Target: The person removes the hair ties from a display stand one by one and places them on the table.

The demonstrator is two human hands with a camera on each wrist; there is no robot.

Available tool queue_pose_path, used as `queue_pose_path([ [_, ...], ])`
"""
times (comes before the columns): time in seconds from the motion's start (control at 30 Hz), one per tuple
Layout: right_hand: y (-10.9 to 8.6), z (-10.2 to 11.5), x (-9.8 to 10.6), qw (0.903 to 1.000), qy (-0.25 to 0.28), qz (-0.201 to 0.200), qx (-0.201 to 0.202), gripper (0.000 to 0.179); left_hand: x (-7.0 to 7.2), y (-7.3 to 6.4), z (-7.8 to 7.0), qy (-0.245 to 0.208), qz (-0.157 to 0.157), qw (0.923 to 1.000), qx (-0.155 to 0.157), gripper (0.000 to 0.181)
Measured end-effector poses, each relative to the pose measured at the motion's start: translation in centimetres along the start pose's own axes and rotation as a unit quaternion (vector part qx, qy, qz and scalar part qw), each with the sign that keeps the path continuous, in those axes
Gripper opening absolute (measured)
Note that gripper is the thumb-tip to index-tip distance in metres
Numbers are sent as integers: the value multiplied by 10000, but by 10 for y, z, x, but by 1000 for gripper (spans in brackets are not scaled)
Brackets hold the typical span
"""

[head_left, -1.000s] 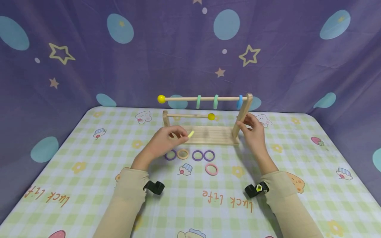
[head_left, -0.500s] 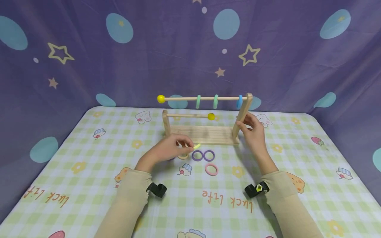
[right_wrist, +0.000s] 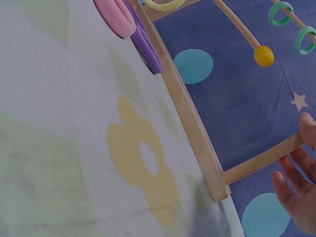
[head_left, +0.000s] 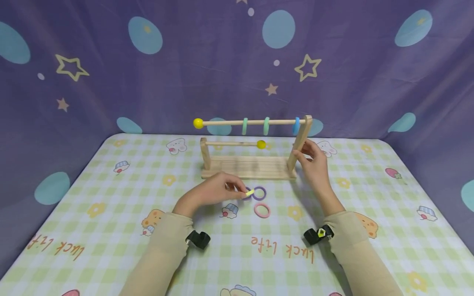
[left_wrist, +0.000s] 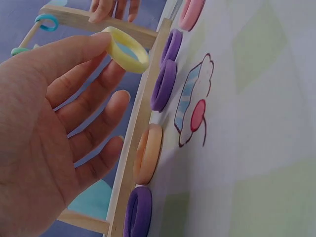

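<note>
My left hand [head_left: 216, 190] pinches a yellow hair tie [left_wrist: 129, 52] between thumb and index finger, its other fingers spread loosely. In the head view it hovers over the row of hair ties in front of the wooden rack [head_left: 249, 167]. My right hand [head_left: 314, 164] holds the rack's tall right upright [right_wrist: 264, 159] between thumb and fingers. On the rack's upper rod hang two green hair ties [head_left: 266, 126] and a blue hair tie [head_left: 296, 126]. Two purple hair ties [left_wrist: 164, 86], an orange hair tie [left_wrist: 148, 154] and another purple one [left_wrist: 138, 212] lie along the rack's front.
A pink hair tie [head_left: 262, 210] lies nearer the person than the purple ones. The shorter lower rod ends in a yellow ball [head_left: 261, 144], and another yellow ball [head_left: 198, 123] caps the upper rod. A purple curtain [head_left: 207, 65] hangs behind the checked tablecloth [head_left: 281, 267].
My left hand has moved down and right, carrying the yellow hair tie from in front of the rack's base to over the purple hair ties. The right hand stays on the upright.
</note>
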State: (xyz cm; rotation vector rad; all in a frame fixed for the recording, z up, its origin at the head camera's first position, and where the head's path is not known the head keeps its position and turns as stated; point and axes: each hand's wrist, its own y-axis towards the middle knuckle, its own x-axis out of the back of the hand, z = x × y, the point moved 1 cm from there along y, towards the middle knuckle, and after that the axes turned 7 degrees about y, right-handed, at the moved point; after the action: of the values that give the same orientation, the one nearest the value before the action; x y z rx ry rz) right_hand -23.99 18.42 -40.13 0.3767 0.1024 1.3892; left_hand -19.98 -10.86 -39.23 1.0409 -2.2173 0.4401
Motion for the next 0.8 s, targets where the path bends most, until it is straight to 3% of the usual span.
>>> queue_pose_path([
  [0.33,0,0,-1,10000,84,-6,-30,48,-4,0,-2,-155,252,9996,-30,7],
  [0.8,0,1,-1,10000,1,-12,-71,48,-8,-2,-8,381,643,9966,352,4],
])
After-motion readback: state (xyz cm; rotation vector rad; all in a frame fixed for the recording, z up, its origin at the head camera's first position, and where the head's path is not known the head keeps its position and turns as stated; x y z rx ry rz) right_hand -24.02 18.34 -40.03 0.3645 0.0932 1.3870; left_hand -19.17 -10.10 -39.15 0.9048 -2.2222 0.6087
